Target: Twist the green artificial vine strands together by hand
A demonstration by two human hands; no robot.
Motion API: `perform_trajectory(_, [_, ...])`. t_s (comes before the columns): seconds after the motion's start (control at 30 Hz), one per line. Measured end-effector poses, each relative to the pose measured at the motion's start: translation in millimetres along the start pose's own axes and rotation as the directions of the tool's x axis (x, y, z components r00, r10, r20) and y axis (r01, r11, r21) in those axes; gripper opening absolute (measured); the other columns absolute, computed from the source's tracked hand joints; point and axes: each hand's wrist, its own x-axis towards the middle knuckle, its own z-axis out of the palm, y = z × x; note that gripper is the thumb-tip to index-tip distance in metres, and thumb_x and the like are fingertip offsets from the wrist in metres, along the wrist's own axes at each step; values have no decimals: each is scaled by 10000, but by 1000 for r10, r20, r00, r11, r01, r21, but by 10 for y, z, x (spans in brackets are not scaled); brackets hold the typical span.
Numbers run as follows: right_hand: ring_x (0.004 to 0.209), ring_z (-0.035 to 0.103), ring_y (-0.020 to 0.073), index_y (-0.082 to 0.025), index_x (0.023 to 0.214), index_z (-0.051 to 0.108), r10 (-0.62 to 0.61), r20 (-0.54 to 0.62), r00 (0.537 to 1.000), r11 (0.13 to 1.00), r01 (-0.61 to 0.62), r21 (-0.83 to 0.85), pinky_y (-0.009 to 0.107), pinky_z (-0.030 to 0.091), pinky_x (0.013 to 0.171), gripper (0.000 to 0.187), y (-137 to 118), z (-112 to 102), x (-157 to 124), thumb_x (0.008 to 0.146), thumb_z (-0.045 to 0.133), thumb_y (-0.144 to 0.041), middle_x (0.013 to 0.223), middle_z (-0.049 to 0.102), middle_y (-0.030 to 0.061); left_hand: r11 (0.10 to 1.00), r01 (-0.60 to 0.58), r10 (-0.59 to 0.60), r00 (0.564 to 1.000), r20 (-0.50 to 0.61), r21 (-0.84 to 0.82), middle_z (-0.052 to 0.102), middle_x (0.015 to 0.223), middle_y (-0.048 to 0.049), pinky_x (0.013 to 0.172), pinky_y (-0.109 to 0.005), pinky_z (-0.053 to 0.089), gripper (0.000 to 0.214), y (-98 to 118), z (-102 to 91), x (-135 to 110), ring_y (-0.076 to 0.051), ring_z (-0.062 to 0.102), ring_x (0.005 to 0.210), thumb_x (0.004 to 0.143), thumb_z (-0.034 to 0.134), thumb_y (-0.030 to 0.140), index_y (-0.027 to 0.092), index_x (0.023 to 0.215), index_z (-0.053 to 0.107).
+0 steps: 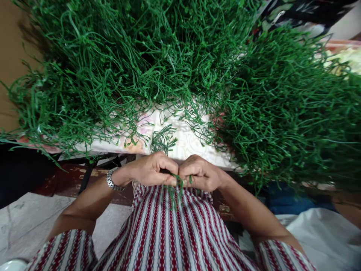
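Note:
My left hand [153, 169] and my right hand [200, 172] are held together close to my body, both with fingers curled. Between them they pinch a small bunch of thin green stems [176, 188] that hangs down over my striped garment. A metal watch [112, 180] sits on my left wrist. Just beyond my hands a small loose tuft of green stems [163, 139] lies on the pale patterned cloth [186, 141].
Two big heaps of thin green stems cover the table, one on the left [113, 56] and one on the right [282, 109]. The table edge [93, 148] runs just in front of my hands. White fabric [324, 233] lies at lower right, grey floor [25, 222] at lower left.

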Motion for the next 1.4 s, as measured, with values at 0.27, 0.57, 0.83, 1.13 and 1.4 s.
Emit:
perform_trajectory(0.27, [718, 474, 118, -147, 718, 519, 62, -444, 894, 975, -149, -163, 249, 390, 665, 279, -20, -88, -2, 903, 444, -341, 761, 513, 45, 971, 60, -155, 892, -425, -230, 403, 508, 45, 420, -193, 255, 330, -67, 37, 59, -53, 327, 430, 765, 600, 401, 144, 583, 503])
perform_trajectory(0.57, [435, 341, 49, -182, 876, 409, 391, -556, 733, 877, -113, 467, 174, 286, 435, 284, 147, 285, 142, 884, 459, -461, 563, 422, -77, 995, 68, -103, 738, -667, -80, 356, 471, 61, 405, -188, 224, 357, -86, 98, 173, -44, 323, 421, 775, 606, 355, 149, 532, 445])
perform_trajectory(0.83, [531, 404, 43, -162, 860, 449, 449, -545, 708, 850, -150, 506, 161, 344, 524, 249, 114, 301, 127, 794, 635, -314, 630, 468, -64, 990, 37, -123, 718, -685, -140, 413, 484, 50, 380, -185, 289, 369, -128, 91, 166, -41, 373, 393, 777, 596, 417, 142, 556, 489])
perform_trajectory(1.13, [724, 541, 104, -126, 799, 546, 213, -459, 863, 977, -186, 104, 224, 439, 700, 297, 115, 268, 120, 913, 420, -370, 798, 588, 45, 843, -142, -312, 655, -688, -518, 469, 486, 44, 282, -163, 276, 350, -79, 149, 263, -21, 347, 302, 673, 701, 403, 133, 556, 512])
perform_trajectory(1.4, [647, 543, 118, -165, 750, 507, 6, -593, 805, 953, -183, -240, 233, 433, 627, 334, 112, 344, 141, 936, 338, -385, 695, 577, 41, 745, -311, -356, 564, -745, -591, 479, 495, 54, 223, -126, 222, 320, 64, 207, 342, 9, 271, 267, 648, 703, 345, 132, 532, 495])
